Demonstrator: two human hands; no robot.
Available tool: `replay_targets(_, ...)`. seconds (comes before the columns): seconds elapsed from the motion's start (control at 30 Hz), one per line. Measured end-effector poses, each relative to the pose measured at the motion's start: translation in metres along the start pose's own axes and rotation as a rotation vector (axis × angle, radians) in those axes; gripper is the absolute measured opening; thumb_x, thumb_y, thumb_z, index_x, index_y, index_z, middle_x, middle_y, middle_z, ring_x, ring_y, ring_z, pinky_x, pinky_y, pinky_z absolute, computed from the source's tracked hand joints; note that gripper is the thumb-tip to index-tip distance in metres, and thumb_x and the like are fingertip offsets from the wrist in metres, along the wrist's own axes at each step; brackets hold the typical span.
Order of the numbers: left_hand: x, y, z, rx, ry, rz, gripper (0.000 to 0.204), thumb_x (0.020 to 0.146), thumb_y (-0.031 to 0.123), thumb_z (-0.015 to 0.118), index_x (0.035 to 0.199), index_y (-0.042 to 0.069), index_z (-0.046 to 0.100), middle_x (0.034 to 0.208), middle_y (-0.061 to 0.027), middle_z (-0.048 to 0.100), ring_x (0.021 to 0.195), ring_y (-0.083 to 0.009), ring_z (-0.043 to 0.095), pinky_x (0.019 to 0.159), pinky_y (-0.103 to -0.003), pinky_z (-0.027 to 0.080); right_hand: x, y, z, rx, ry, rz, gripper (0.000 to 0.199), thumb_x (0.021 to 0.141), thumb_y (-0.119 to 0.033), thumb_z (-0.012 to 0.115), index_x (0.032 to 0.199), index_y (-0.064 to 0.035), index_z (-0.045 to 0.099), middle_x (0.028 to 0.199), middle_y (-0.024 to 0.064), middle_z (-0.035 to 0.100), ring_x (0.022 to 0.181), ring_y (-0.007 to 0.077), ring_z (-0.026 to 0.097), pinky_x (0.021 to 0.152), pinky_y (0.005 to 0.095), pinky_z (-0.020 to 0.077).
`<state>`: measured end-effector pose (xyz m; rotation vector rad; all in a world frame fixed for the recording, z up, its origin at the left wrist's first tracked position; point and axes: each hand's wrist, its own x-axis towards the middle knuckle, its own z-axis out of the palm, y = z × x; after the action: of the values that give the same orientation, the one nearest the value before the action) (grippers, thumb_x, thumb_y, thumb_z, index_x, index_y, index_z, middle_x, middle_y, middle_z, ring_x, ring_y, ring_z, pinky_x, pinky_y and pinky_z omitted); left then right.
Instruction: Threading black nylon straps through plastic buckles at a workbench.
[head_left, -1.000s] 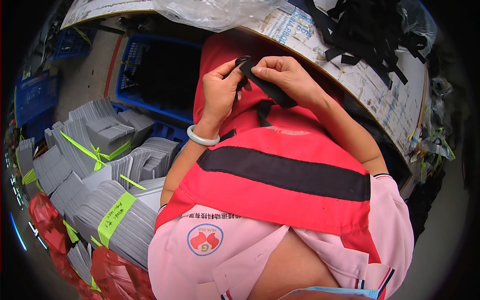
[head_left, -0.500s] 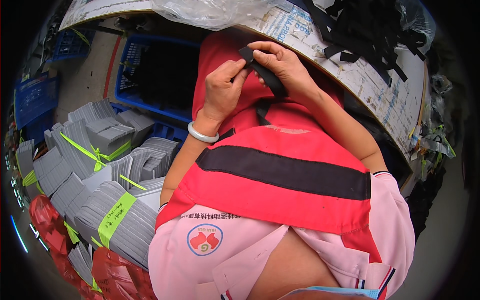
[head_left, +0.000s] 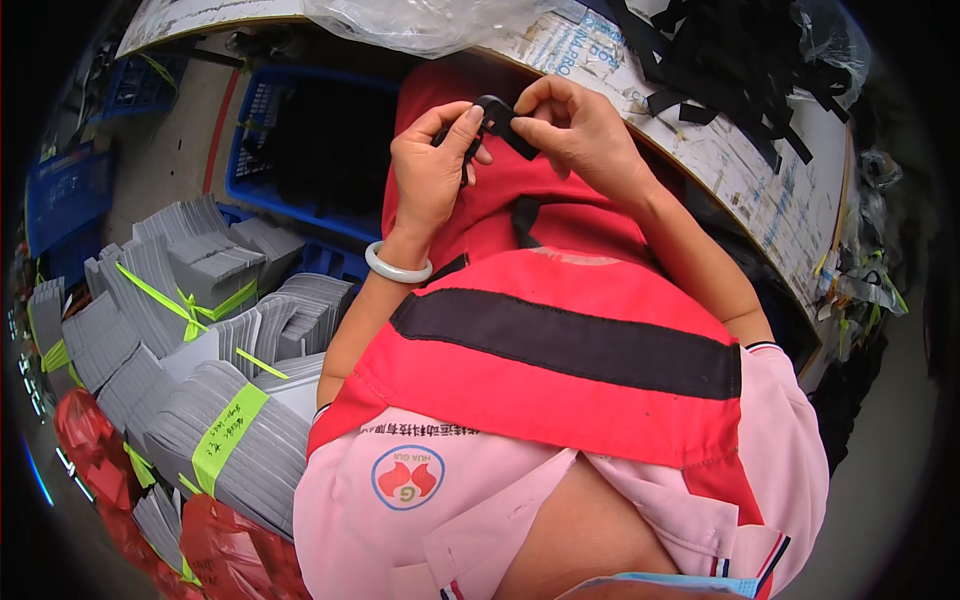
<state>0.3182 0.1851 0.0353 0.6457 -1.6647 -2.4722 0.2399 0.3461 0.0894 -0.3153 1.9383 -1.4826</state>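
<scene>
Above my red-aproned lap, both hands work on a short black fabric strap [head_left: 492, 116]. My left hand [head_left: 428, 165], with a pale bangle [head_left: 398, 266] round its wrist, has its thumb and fingers closed on one part of the strap. From the other side, my right hand [head_left: 585, 135] pinches it between thumb and forefinger. Between the two hands the strap bends in a curve, and one end hangs down toward the red apron [head_left: 560, 290]. Part of it is hidden behind my left fingers.
On the worktable [head_left: 690, 150] at the right lies a heap of black straps [head_left: 740, 60], with clear plastic film [head_left: 420, 25] farther left. A blue crate [head_left: 242, 165] with dark contents stands left of my knees. Grey sheet bundles [head_left: 230, 425] with yellow-green ties and red bags [head_left: 235, 550] fill the left.
The strap has been turned from a straight slant into a curve. My left hand moved slightly up and left with a new grip, and my right hand shifted a little right.
</scene>
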Motion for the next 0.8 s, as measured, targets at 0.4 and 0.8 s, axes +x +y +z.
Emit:
replay_targets(0.4,-0.003,0.000,-0.009,0.129,-0.185,0.115,0.016,0.092,0.010,0.065,0.103,0.000,0.070,0.077,-0.0003,0.064,0.054,-0.0039,0.054,0.043,-0.017,0.038,0.020,0.024,-0.010,0.372,-0.316,0.294,0.020,0.097,-0.023,0.058,0.097,-0.0032,0.061,0.065,-0.0016,0.055,0.048,0.0056,0.051,0.045,0.0182,0.0403)
replay_targets(0.8,-0.018,0.051,-0.173,-0.006,0.546,0.185,0.035,0.101,0.021,0.051,0.129,0.001,0.052,0.112,-0.0150,0.064,0.070,-0.0109,0.060,0.043,-0.016,0.041,0.089,0.021,-0.121,-1.081,0.817,-0.638,0.021,0.093,-0.020,0.063,0.105,-0.0024,0.064,0.073,0.0028,0.063,0.058,0.0093,0.057,0.054,0.0252,0.0477)
